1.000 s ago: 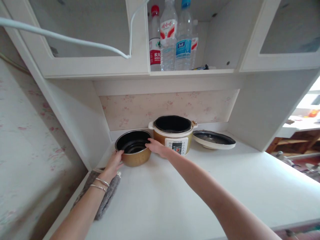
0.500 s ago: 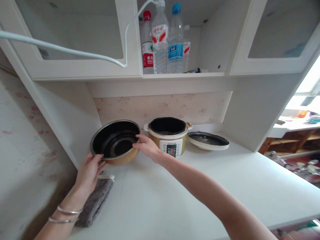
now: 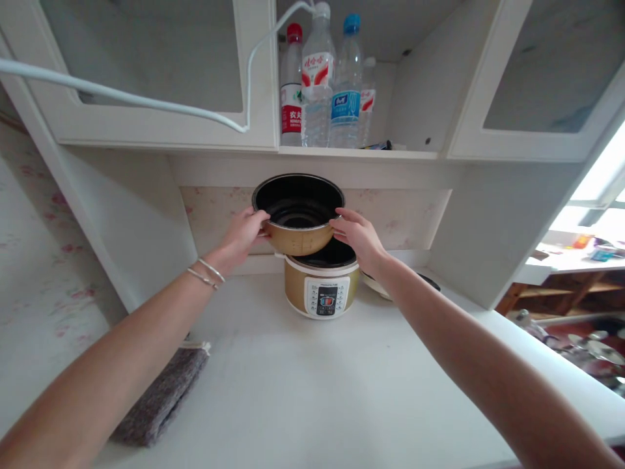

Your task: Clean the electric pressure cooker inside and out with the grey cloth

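Bright daylight enters right of the right hand [image 3: 359,238], blown out at the window [image 3: 603,195]. Soft shadows under both hands. Wide-angle bending at edges; slight blur left of the left hand [image 3: 241,234].

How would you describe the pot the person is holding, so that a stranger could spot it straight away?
Find the white counter under the wall cupboards, where a gold cooker with a button panel stands against the back wall. Directly above its open top hangs the inner pot, held at its rim by the left hand and right hand. It alone is off the counter: gold outside, black inside, no buttons.
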A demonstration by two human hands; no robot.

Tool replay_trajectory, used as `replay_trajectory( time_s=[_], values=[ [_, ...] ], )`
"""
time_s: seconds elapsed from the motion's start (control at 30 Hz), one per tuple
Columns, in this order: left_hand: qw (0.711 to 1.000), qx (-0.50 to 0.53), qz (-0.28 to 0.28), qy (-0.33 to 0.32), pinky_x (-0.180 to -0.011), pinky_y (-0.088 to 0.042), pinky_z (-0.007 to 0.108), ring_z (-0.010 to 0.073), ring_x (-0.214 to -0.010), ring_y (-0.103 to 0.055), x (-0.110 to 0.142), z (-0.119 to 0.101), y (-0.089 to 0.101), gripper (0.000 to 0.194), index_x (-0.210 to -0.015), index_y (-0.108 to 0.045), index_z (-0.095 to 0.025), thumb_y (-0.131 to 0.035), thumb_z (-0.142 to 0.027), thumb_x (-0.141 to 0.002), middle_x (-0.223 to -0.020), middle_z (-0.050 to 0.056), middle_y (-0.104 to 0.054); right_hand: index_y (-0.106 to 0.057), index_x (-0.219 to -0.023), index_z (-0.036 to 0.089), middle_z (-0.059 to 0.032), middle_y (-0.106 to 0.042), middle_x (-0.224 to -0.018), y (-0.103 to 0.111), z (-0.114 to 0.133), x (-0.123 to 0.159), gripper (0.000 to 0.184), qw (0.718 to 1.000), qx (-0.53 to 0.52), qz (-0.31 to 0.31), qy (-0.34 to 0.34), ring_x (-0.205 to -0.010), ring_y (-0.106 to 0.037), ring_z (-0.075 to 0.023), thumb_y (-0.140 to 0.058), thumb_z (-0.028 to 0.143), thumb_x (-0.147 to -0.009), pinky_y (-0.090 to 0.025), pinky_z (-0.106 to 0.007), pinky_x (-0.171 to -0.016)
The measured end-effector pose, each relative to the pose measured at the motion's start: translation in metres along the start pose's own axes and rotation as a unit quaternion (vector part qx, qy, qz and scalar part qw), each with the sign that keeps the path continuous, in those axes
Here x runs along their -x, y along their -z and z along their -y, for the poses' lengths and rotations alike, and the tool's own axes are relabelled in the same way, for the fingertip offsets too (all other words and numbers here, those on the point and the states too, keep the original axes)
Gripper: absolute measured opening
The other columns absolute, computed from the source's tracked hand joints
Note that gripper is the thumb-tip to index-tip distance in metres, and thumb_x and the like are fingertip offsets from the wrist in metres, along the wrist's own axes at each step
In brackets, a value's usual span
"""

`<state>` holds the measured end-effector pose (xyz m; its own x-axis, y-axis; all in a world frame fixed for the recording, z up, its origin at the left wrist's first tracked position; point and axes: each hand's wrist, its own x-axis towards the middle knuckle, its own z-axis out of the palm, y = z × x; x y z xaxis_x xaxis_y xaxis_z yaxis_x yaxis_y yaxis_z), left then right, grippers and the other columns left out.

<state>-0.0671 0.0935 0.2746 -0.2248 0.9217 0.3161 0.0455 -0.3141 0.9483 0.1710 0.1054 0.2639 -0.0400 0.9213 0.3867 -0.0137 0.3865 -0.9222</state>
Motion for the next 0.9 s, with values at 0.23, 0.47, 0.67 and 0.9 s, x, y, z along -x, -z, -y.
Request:
replay_trajectory(
  time_s=[0.23, 0.47, 0.67, 0.9],
  values=[
    [0.997, -0.015, 0.042, 0.058, -0.067, -0.053, 0.034, 0.0178, -0.074, -0.06, -0.035, 0.036, -0.053, 0.023, -0.088, -0.058, -0.016, -0.063, -0.029, -0.07, -0.09, 0.008, -0.06, -0.057, -0.123, 0.018, -0.0073, -0.066, -0.109, 0.046, -0.025, -0.017, 0.055, 0.995, 0.042, -0.061, -0.067, -0.096, -0.062, -0.0184, -0.067, 0.032, -0.071, -0.051, -0.032, -0.084],
    [0.984, -0.172, 0.038, 0.038, -0.07, -0.049, 0.03, 0.0211, -0.083, -0.06, -0.041, 0.074, -0.06, 0.023, -0.079, -0.063, -0.014, -0.059, -0.035, -0.072, -0.082, 0.009, -0.065, -0.06, -0.122, 0.018, -0.0078, -0.067, -0.107, 0.061, -0.057, -0.022, 0.054, 0.988, 0.07, -0.057, -0.123, -0.094, -0.062, -0.0178, -0.066, 0.037, -0.071, -0.051, -0.026, -0.072],
    [0.919, -0.387, 0.069, -0.034, -0.078, -0.046, 0.031, 0.0239, -0.089, -0.063, -0.046, 0.104, -0.055, 0.028, -0.081, -0.065, -0.013, -0.044, -0.03, -0.079, -0.087, 0.011, -0.069, -0.058, -0.123, 0.018, -0.0082, -0.069, -0.099, 0.06, -0.08, -0.026, 0.052, 0.98, 0.117, -0.031, -0.161, -0.068, -0.064, -0.0148, -0.064, 0.036, -0.075, -0.051, -0.025, -0.06],
    [0.892, -0.429, 0.102, -0.099, -0.11, -0.026, 0.037, 0.0247, -0.134, -0.033, -0.046, 0.142, -0.054, 0.03, -0.087, -0.066, -0.014, -0.037, -0.02, -0.083, -0.122, 0.013, -0.061, -0.059, -0.117, 0.017, -0.006, -0.069, -0.085, 0.071, -0.086, -0.023, 0.046, 0.975, 0.169, -0.018, -0.144, -0.061, -0.064, -0.0147, -0.064, 0.036, -0.076, -0.051, -0.025, -0.056]
  ],
)
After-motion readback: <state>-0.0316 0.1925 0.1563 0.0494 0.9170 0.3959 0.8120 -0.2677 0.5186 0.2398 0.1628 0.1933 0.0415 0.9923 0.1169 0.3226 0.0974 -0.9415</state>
